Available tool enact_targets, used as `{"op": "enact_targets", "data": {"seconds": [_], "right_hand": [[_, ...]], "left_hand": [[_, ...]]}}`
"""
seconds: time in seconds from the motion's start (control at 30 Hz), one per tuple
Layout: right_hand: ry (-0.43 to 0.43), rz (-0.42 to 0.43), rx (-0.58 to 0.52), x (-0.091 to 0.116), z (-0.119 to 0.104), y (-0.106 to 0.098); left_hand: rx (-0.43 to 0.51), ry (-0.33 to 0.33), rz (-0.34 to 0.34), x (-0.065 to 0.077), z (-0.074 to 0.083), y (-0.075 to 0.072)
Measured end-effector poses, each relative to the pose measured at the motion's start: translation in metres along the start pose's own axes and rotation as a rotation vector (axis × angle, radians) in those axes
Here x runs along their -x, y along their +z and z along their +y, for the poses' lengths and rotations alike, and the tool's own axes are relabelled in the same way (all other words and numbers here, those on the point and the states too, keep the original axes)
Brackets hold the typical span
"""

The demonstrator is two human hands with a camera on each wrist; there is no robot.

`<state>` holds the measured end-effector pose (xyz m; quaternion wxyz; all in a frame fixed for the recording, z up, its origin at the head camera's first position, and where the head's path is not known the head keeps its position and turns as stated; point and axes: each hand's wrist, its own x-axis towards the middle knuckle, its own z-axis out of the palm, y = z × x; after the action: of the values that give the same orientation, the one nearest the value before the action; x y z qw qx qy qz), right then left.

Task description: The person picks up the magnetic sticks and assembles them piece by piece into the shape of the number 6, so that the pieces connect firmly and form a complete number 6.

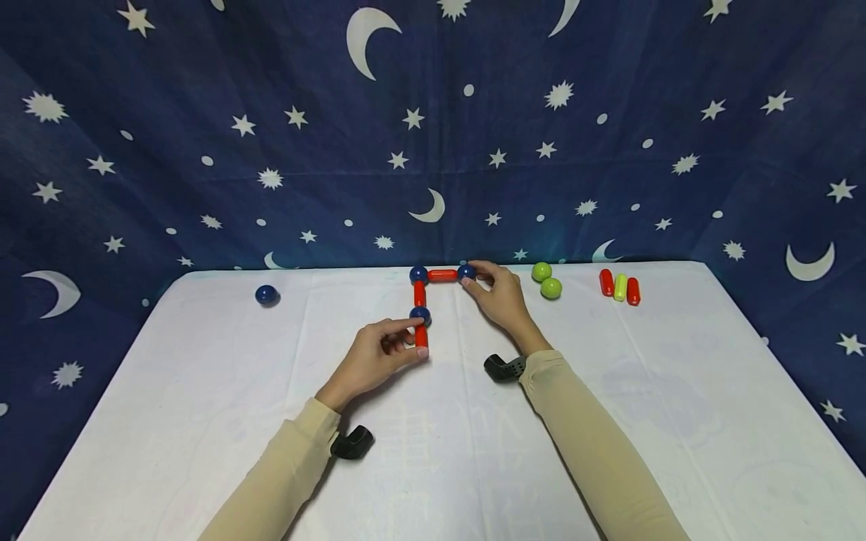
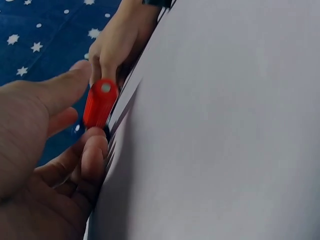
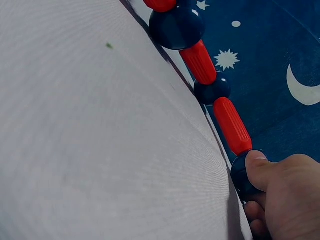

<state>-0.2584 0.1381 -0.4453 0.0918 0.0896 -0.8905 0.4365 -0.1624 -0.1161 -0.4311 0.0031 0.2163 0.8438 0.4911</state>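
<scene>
- Nearest me lie my tan sleeves (image 1: 598, 443), with a black wrist device (image 1: 353, 442) at the left cuff and another black wrist device (image 1: 504, 368) at the right, over the white table (image 1: 433, 481).
- My left hand (image 1: 372, 355) grips the near red rod (image 1: 422, 336), thumb at its free end and forefinger against the middle blue ball (image 1: 421, 312). The rod is ribbed, with a small pale dot in its end face.
- From that ball the second red rod (image 1: 419, 294) runs straight away from me.
- Well off to the left, the lone blue ball (image 1: 267, 295) sits on the table, dark and glossy.
- Far to the right lie three loose rods side by side: a red one (image 1: 633, 291), a yellow-green one (image 1: 620, 287) and another red one (image 1: 607, 282).
- Nearer my right hand, one green ball (image 1: 551, 288) sits just beside another green ball (image 1: 541, 271).
- Near the table's far edge, about mid-width, the joined piece turns right at the corner blue ball (image 1: 419, 275); a crosswise red rod (image 1: 443, 276) reaches the end blue ball (image 1: 465, 272).
- My right hand (image 1: 504, 302) pinches that end ball between thumb and fingers.
- Behind everything hangs the dark blue cloth (image 1: 433, 113), printed with pale stars, moons and dots.
</scene>
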Motion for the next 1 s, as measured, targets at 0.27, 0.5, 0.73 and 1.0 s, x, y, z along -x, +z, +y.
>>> {"op": "enact_targets", "data": {"seconds": [0.27, 0.5, 0.73, 1.0], "right_hand": [[-0.004, 0.004, -0.004, 0.001, 0.000, 0.000], [0.004, 0.001, -0.010, 0.000, 0.000, 0.001], [0.011, -0.003, -0.008, 0.000, 0.001, 0.001], [0.014, -0.003, 0.004, 0.000, 0.000, 0.001]], "left_hand": [[0.023, -0.036, 0.061, -0.001, -0.004, -0.023], [0.028, -0.068, 0.198, 0.001, -0.012, -0.055], [0.000, -0.125, 0.405, 0.008, -0.021, -0.090], [-0.099, -0.184, 0.713, 0.017, -0.041, -0.125]]}}
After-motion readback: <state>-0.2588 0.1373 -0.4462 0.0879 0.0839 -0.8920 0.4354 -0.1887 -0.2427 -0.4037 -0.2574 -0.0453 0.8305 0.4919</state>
